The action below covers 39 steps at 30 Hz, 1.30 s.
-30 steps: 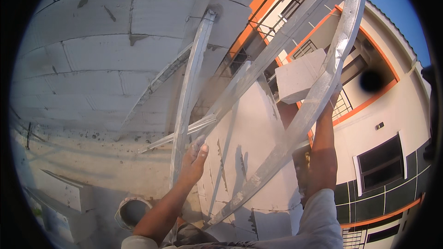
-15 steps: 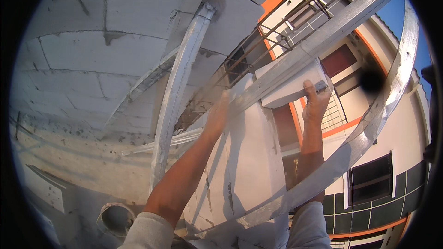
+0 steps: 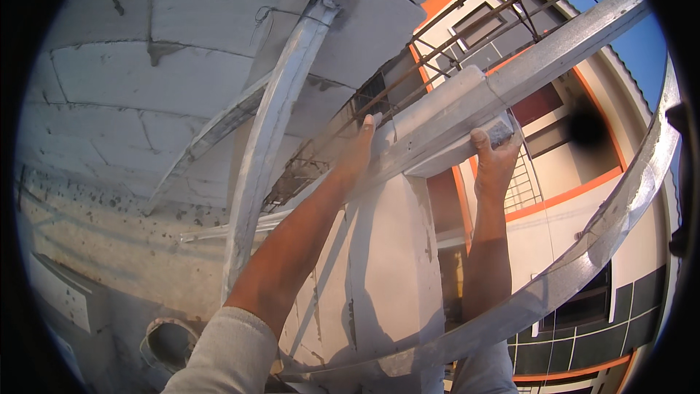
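Observation:
My right hand (image 3: 490,160) grips the right end of a pale block (image 3: 441,160), thumb on top beside a grey patch. The block lies partly behind a long silver metal bar (image 3: 554,51). My left hand (image 3: 357,146) reaches up at the block's left end, fingers curled and partly hidden behind its edge. Beneath both is the top of a pale block wall (image 3: 386,263), with shadows across it. A curved-looking metal strip (image 3: 576,263) crosses in front of my right forearm.
A block wall (image 3: 109,73) with upright and slanting metal braces (image 3: 277,124) stands left. A rebar cage (image 3: 496,7) runs along the top. A bucket (image 3: 169,335) and stacked blocks (image 3: 62,292) sit lower left. An orange-trimmed building (image 3: 554,226) stands right.
The block has moved up behind the long bar. My left hand has risen from low on the wall to the block's end. My right hand has come up onto the block.

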{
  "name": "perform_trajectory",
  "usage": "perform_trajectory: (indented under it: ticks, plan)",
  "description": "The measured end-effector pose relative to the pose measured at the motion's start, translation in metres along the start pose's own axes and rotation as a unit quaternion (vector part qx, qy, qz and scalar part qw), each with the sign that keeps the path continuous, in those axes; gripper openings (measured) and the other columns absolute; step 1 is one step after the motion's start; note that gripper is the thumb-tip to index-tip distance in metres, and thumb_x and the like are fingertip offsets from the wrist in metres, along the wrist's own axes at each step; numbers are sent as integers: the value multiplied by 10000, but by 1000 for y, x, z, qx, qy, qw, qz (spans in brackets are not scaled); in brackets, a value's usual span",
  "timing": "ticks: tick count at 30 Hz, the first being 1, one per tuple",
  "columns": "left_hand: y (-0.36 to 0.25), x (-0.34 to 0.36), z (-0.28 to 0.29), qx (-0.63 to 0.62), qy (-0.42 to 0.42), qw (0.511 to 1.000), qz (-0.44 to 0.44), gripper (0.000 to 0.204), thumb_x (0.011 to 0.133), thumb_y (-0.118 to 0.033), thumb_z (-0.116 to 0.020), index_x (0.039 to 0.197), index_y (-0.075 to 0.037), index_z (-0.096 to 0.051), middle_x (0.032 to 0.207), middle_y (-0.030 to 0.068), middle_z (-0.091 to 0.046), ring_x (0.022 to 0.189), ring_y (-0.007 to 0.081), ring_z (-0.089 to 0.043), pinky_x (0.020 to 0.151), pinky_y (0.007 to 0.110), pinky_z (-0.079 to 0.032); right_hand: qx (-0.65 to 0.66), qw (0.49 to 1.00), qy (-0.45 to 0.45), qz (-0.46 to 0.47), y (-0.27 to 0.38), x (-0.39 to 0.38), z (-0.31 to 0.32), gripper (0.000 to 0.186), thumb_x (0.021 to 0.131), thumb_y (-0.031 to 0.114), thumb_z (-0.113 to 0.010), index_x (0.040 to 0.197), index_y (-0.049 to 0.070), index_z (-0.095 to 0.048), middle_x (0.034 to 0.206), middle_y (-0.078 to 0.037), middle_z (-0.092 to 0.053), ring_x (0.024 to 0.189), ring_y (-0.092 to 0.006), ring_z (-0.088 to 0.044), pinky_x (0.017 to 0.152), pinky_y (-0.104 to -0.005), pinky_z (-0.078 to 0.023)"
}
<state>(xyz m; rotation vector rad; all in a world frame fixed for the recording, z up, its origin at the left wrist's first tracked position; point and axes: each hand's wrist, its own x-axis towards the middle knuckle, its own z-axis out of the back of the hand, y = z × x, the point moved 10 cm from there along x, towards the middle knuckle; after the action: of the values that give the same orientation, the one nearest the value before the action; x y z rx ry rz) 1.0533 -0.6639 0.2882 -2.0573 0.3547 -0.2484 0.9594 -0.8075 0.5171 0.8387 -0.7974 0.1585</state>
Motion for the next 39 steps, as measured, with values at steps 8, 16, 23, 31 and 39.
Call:
perform_trajectory:
  ticks: [8, 16, 23, 31, 39]
  plan:
    - [9, 24, -2, 66, -10, 997, 40, 685, 986, -593, -300, 1429, -89, -439, 1455, 141, -432, 1342, 268, -385, 1122, 363, -233, 3, 989, 120, -81, -2, 3, -6, 985, 732, 368, -825, 1421, -35, -248, 1338, -238, -434, 1261, -296, -460, 990, -369, -478]
    - [22, 56, -20, -48, 14, 998, 47, 443, 1009, -338, -435, 1352, -74, -526, 1275, 78, -577, 1104, 150, -543, 969, 249, -379, -7, 986, 134, -103, -7, 1, -4, 881, 793, 193, -774, 1427, -41, -209, 1324, -238, -441, 1231, -302, -496, 974, -364, -513]
    - [19, 72, -19, -69, 33, 996, -45, 323, 976, -220, -538, 1249, -66, -616, 1078, 47, -671, 933, 110, -609, 871, 233, -450, -98, 991, 89, -8, -5, 4, 3, 746, 781, 287, -801, 1301, -56, -390, 1120, -194, -591, 1013, -224, -615, 829, -305, -523]
    - [3, 58, -13, -25, -16, 998, -54, 265, 948, -202, -580, 1146, -60, -683, 1047, 34, -684, 932, 109, -610, 872, 232, -446, -36, 989, 124, -76, -10, -1, -4, 830, 808, 209, -776, 1387, -52, -242, 1264, -237, -484, 1137, -283, -562, 864, -341, -576]
    - [15, 67, -11, 27, -27, 998, -57, 294, 951, -235, -581, 1168, -56, -667, 1048, 33, -681, 947, 111, -602, 867, 244, -449, -121, 984, 114, -63, -13, 0, 2, 848, 808, 250, -779, 1388, -57, -243, 1213, -218, -536, 1088, -269, -591, 833, -322, -576]
